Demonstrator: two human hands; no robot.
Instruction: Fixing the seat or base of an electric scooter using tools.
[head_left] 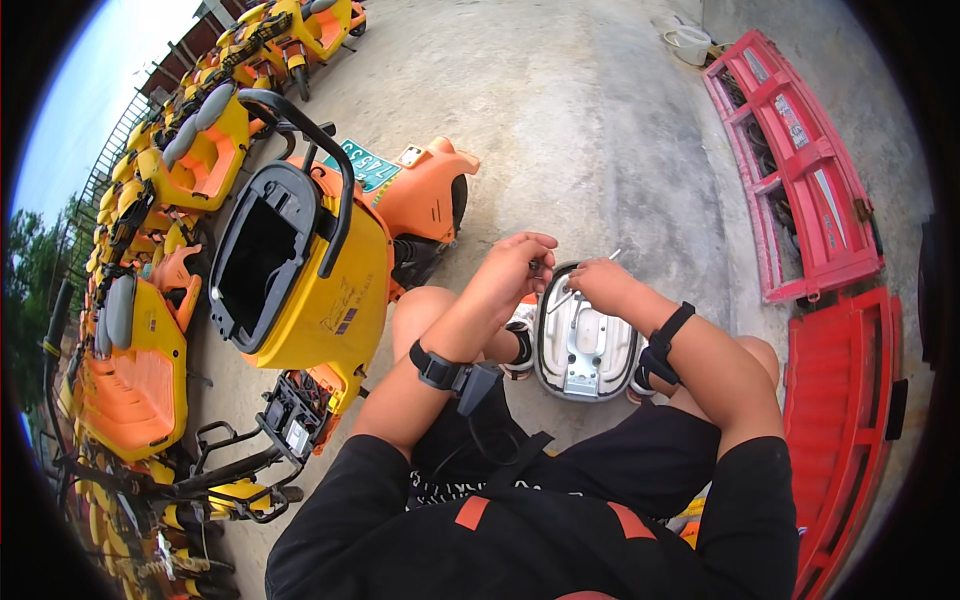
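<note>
Grey concrete ground [560, 150] fills the background. Toward its near edge, between the person's feet, lies one oval seat base of pale metal with a black rim [612, 340], underside up; a silver metal bracket [583, 374] sits at its near end. The right hand [600, 284] covers part of the far end, its fingers closed around a thin pale rod [616, 253]. The left hand [524, 262] is apart from it, fingers curled just beside the base's far left edge; whether they pinch anything I cannot tell. Left of them stands one yellow-and-orange scooter [330, 310], its black-rimmed compartment [262, 250] open, the inside too dark to read. Along the ground's right edge are two red metal panels [835, 235], the nearer cut off below. One white bucket [688, 42] stands beyond, contents unclear. Yellow scooters [140, 390] overlap uncountably at far left.
</note>
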